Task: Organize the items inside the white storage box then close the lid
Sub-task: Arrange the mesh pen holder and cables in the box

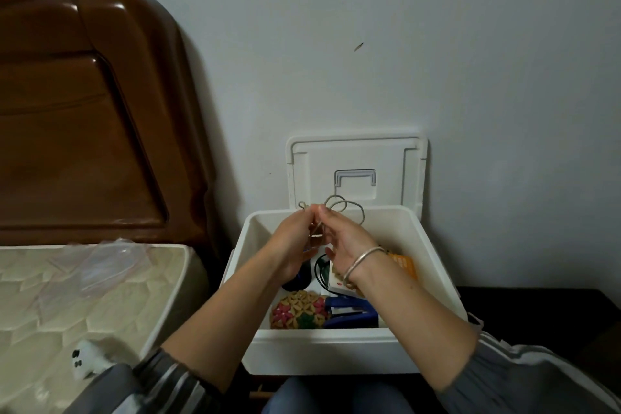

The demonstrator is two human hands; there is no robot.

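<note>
Head view, contents as seen.

1. White storage box (pixel 336 349): stands at the foot of the pale wall (pixel 470 44), just right of the bed, with a dark table (pixel 554 306) showing at its right side. It is open.
2. Lid (pixel 356 155): white, raised upright behind the box and leaning on the wall, with a clear handle (pixel 355 177) at its middle.
3. Cord (pixel 351 208): thin and greyish, looped and held up over the back rim of the box.
4. Left hand (pixel 295 235): raised over the box, its fingers (pixel 309 213) drawn narrow and pinching one end of the cord.
5. Right hand (pixel 346 245): close beside the left, fingers curled and pinching the cord where its loops start. A silver bracelet (pixel 364 259) sits on the wrist.
6. Inside the box, front left: a round woven mat (pixel 299 311) in pink, green and straw colours.
7. Front right, just beside the mat: a blue stapler (pixel 349 311).
8. Further back, partly hidden under the hands: a black cable (pixel 321 270), a small white carton (pixel 339 286) and an orange packet (pixel 403 264).
9. Bed: quilted cream mattress (pixel 67 296) with a glossy brown headboard (pixel 84 111). A clear plastic bag (pixel 104 262) lies on the mattress.
10. Sleeves: grey with pale stripes, pushed up both forearms.
</note>
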